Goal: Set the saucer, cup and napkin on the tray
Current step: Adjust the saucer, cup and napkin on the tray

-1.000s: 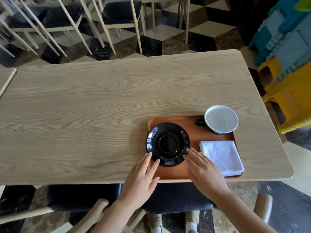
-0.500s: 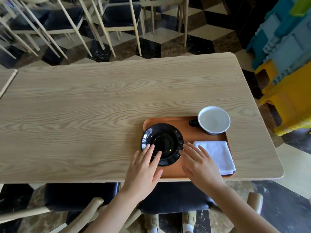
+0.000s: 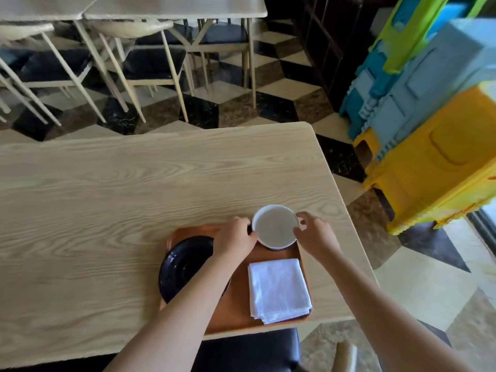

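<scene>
both hands, left [image 3: 235, 237] and right [image 3: 314, 234], clasp the cup [image 3: 275, 227] at the tray's [image 3: 236, 312] far edge; lift it level, then centre it on the saucer [image 3: 185, 267].

Soft daylight, perhaps slight blur, warped edges.

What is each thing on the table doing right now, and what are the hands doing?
Cup: upright, empty, at the tray's far edge.
Saucer: flat on tray, overhanging its left rim.
Napkin: folded, flat on tray.
Tray: on the table.
Left hand: touching cup's left side.
Right hand: touching cup's right side.
</scene>
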`<control>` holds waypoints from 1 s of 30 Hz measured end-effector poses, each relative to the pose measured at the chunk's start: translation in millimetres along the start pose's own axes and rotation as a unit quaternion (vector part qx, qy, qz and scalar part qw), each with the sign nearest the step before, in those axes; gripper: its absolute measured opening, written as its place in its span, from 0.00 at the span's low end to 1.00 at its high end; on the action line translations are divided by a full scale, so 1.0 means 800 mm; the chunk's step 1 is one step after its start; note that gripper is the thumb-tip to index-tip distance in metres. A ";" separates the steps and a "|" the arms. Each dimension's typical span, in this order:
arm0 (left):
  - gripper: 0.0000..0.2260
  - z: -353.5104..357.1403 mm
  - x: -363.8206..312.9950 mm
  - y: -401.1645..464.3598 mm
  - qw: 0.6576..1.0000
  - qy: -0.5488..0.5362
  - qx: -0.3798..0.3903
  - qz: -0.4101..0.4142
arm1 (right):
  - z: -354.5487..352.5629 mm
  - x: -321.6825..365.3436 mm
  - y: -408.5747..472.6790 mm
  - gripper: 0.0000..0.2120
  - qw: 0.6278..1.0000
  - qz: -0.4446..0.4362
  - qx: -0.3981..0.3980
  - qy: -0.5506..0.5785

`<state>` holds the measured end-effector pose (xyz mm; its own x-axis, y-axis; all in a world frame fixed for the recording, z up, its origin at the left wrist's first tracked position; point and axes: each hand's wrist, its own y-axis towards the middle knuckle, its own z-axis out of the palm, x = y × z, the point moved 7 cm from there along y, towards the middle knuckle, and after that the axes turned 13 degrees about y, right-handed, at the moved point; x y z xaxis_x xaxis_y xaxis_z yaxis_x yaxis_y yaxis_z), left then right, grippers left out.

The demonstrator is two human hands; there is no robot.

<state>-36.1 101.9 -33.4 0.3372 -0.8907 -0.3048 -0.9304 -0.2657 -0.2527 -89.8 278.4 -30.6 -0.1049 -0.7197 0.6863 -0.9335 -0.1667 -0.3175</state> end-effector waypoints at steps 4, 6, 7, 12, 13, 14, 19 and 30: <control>0.04 0.010 0.012 0.011 0.992 -0.112 0.051 -0.032 | -0.002 -0.009 0.006 0.19 0.994 0.010 -0.006 0.106; 0.06 0.012 0.015 0.013 0.990 -0.123 0.063 -0.031 | 0.000 -0.012 0.007 0.18 0.991 0.009 -0.012 0.130; 0.06 0.012 0.017 0.014 0.989 -0.127 0.063 -0.033 | 0.002 -0.012 0.007 0.18 0.991 0.009 -0.014 0.134; 0.07 0.008 0.026 0.005 0.986 -0.154 0.046 -0.041 | 0.011 -0.011 0.005 0.17 0.990 0.006 0.000 0.142; 0.07 0.008 0.029 0.002 0.986 -0.157 0.045 -0.042 | 0.013 -0.011 0.003 0.17 0.990 0.005 0.004 0.141; 0.07 0.009 0.033 -0.001 0.985 -0.159 0.044 -0.048 | 0.015 -0.010 0.000 0.17 0.990 0.004 0.008 0.141; 0.12 0.013 0.052 -0.009 0.984 -0.164 0.030 -0.067 | 0.022 -0.003 -0.012 0.19 0.985 -0.012 0.020 0.170; 0.15 -0.018 0.032 -0.066 0.971 -0.049 -0.233 0.001 | 0.009 -0.020 -0.050 0.16 0.988 -0.118 -0.043 0.085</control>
<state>19.5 87.7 -14.8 0.3262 -0.8579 -0.3970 -0.8873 -0.4228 0.1844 -48.3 291.2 -33.6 0.0698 -0.5423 0.8373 -0.9639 -0.2528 -0.0834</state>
